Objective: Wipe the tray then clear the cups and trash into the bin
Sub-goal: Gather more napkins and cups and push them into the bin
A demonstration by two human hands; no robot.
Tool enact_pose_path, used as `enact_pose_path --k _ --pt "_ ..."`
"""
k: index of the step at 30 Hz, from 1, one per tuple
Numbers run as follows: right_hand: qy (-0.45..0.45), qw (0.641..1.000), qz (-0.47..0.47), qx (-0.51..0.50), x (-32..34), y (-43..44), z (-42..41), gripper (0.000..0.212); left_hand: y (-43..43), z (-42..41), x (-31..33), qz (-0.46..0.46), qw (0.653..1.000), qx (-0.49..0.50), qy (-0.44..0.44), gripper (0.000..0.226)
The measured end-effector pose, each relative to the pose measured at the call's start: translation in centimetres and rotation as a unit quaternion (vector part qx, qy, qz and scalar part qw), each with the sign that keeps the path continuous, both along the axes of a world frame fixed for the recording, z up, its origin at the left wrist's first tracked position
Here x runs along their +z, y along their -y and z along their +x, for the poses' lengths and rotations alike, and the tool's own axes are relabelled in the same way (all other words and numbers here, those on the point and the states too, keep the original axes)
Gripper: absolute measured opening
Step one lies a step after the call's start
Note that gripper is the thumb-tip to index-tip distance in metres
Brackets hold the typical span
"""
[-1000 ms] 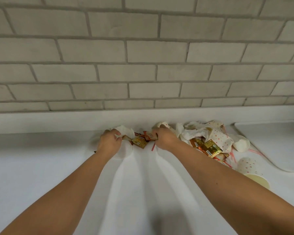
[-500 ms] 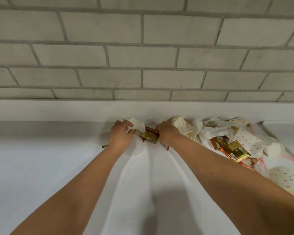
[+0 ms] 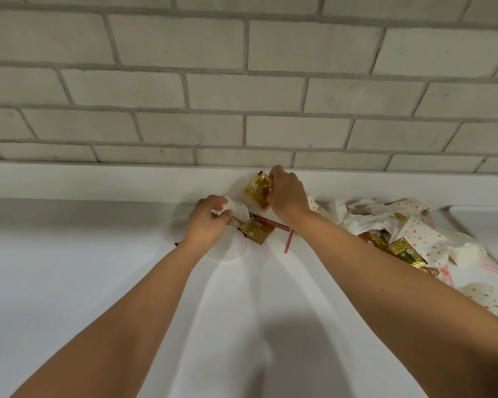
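1. My right hand (image 3: pixel 286 193) pinches a gold packet (image 3: pixel 255 189) at 12 o'clock.
2. My left hand (image 3: pixel 207 222) grips white paper (image 3: pixel 235 210) at 11 o'clock.
3. I should hold both firmly, then collect the trash pile (image 3: pixel 385 222) at 2 o'clock.

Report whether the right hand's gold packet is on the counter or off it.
Off: the right hand pinches the packet, raised above the counter.

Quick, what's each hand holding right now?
Left hand: grip closed on crumpled white paper.
Right hand: grip closed, pinching a gold packet.
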State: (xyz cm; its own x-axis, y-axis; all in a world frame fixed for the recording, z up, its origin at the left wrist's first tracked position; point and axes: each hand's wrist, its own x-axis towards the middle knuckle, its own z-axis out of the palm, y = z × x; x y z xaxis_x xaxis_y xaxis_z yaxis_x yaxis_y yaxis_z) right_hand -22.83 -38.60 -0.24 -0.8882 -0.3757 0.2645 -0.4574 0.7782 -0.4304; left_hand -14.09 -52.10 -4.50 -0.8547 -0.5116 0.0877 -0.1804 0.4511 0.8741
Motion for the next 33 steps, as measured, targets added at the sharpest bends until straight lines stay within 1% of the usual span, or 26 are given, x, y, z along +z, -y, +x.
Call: enact_pose_path --k 2,3,4,5,7,8,9,10,11,12,13,14,15,17,19,21,22,24,26,27,28,29,30,31,33 --pt "0.081 0.992 -0.087 0.047 0.7 0.7 0.1 0.015 -0.2 0.0 0.7 0.122 0.992 -0.018 -0.013 0.039" --pt "0.125 0.983 -0.117 0.068 0.9 0.9 0.3 0.015 -0.2 0.1 1.1 0.189 0.981 -0.034 -0.016 0.046" --pt "0.167 0.973 -0.138 0.084 0.8 1.2 0.5 0.016 -0.2 0.1 1.4 0.248 0.967 -0.052 -0.019 0.047" --pt "0.203 0.962 -0.156 0.095 0.6 1.4 0.7 0.017 -0.2 0.1 1.5 0.289 0.955 -0.069 -0.022 0.043" --pt "0.244 0.949 -0.167 0.108 -0.1 1.8 1.0 0.018 0.0 0.3 1.7 0.319 0.945 -0.072 -0.028 0.025" --pt "0.248 0.951 -0.149 0.109 -0.4 1.7 1.2 0.020 0.1 0.4 1.7 0.327 0.943 -0.057 -0.031 0.018" --pt "0.243 0.959 -0.100 0.111 -0.9 1.5 1.1 0.024 0.4 0.5 1.6 0.333 0.942 -0.034 -0.032 0.015" --pt "0.231 0.965 -0.023 0.120 -1.3 1.1 1.1 0.034 0.7 0.7 1.5 0.342 0.939 -0.012 -0.033 0.015" --pt "0.220 0.964 0.070 0.132 -2.0 0.7 1.1 0.047 1.1 0.8 1.3 0.349 0.936 0.009 -0.032 0.016" --pt "0.210 0.955 0.152 0.144 -2.7 0.3 1.1 0.059 1.5 1.0 1.2 0.355 0.934 0.027 -0.029 0.016" --pt "0.193 0.947 0.209 0.152 -3.5 0.1 1.2 0.062 1.9 1.1 0.9 0.356 0.933 0.042 -0.025 0.016" --pt "0.167 0.945 0.237 0.152 -4.3 0.0 1.3 0.056 2.2 1.3 0.7 0.351 0.935 0.053 -0.023 0.017" --pt "0.132 0.949 0.246 0.146 -5.1 0.1 1.4 0.047 2.4 1.4 0.5 0.344 0.936 0.064 -0.026 0.020" --pt "0.085 0.963 0.224 0.124 -5.6 0.3 1.5 0.033 2.7 1.7 0.2 0.334 0.938 0.084 -0.041 0.030" --pt "0.046 0.973 0.200 0.101 -4.9 0.5 1.4 0.030 2.8 2.0 0.3 0.316 0.942 0.095 -0.055 0.035" --pt "0.016 0.986 0.140 0.088 -3.3 0.8 1.5 0.028 3.0 2.2 0.3 0.278 0.954 0.098 -0.050 0.029" --pt "0.014 0.992 0.089 0.085 -2.3 1.0 1.7 0.027 3.0 2.3 0.4 0.262 0.959 0.094 -0.044 0.028" --pt "0.052 0.995 -0.030 0.086 -0.8 1.8 2.1 0.021 2.9 2.3 0.6 0.258 0.962 0.082 -0.032 0.032" --pt "0.112 0.983 -0.107 0.102 0.2 2.8 2.9 0.015 2.6 2.2 1.0 0.290 0.955 0.065 -0.023 0.023" --pt "0.147 0.974 -0.131 0.112 0.3 3.3 3.2 0.013 2.4 2.2 1.3 0.319 0.947 0.044 -0.024 0.017" --pt "0.178 0.965 -0.150 0.122 0.2 3.8 3.5 0.013 2.3 2.3 1.5 0.334 0.942 0.017 -0.025 0.019" --pt "0.200 0.958 -0.162 0.127 0.0 4.1 3.7 0.015 2.1 2.4 1.6 0.333 0.942 -0.016 -0.027 0.025" --pt "0.215 0.953 -0.170 0.129 -0.4 4.3 3.8 0.016 1.9 2.6 1.5 0.315 0.948 -0.043 -0.030 0.027" --pt "0.227 0.948 -0.181 0.128 -0.8 4.4 3.9 0.018 1.8 2.7 1.5 0.302 0.951 -0.055 -0.039 0.022" --pt "0.241 0.941 -0.210 0.112 -1.6 4.6 3.8 0.024 2.2 3.1 1.2 0.295 0.953 -0.022 -0.060 0.010"
